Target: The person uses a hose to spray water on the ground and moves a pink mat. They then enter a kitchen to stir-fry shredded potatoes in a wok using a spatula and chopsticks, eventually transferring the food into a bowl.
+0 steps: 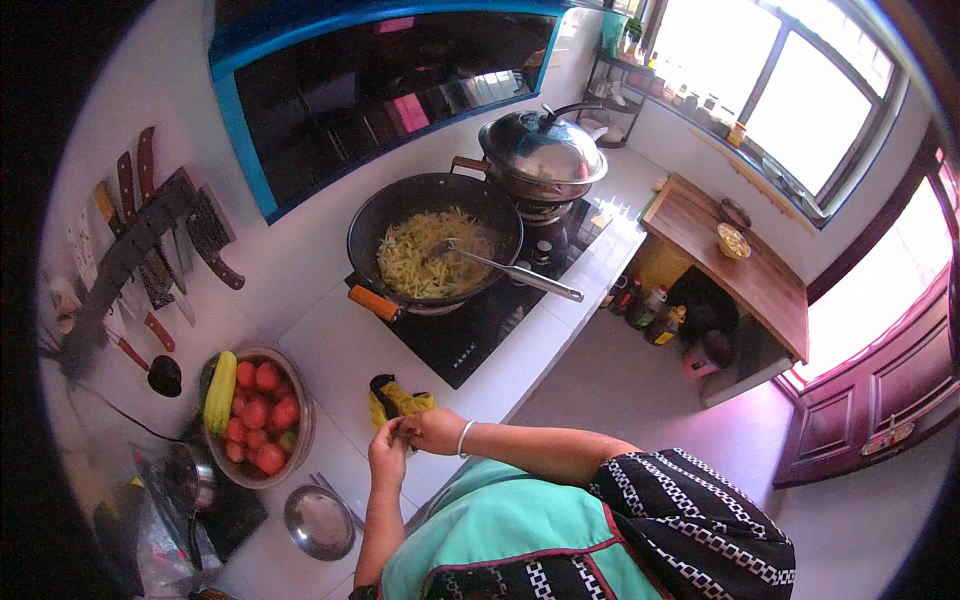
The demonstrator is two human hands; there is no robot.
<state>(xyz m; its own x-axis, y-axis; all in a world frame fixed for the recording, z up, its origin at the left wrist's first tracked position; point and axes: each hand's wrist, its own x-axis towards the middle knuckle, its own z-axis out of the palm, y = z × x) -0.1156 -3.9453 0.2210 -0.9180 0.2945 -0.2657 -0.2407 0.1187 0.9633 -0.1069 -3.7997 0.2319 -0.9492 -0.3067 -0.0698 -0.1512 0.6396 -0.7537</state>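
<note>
My left hand (387,456) and my right hand (438,430) meet over the counter's front edge, fingertips pinched together. Anything between them is too small or hidden to make out. Just beyond my fingers lies a crumpled yellow-and-black cloth or glove (408,400). Farther back, a black wok (360,235) sits on the stove, holding pale shredded vegetables (425,235). A metal cooking utensil (530,277) rests in the wok, its long handle sticking out over the right rim; neither hand touches it.
A lidded pot (545,160) stands behind the wok on the black cooktop (455,350). To the left are a bowl of tomatoes (255,410) with a long pale-green vegetable (219,395), a metal lid or plate (320,522), and wall-hung knives (145,175). A wooden table (690,230) stands right.
</note>
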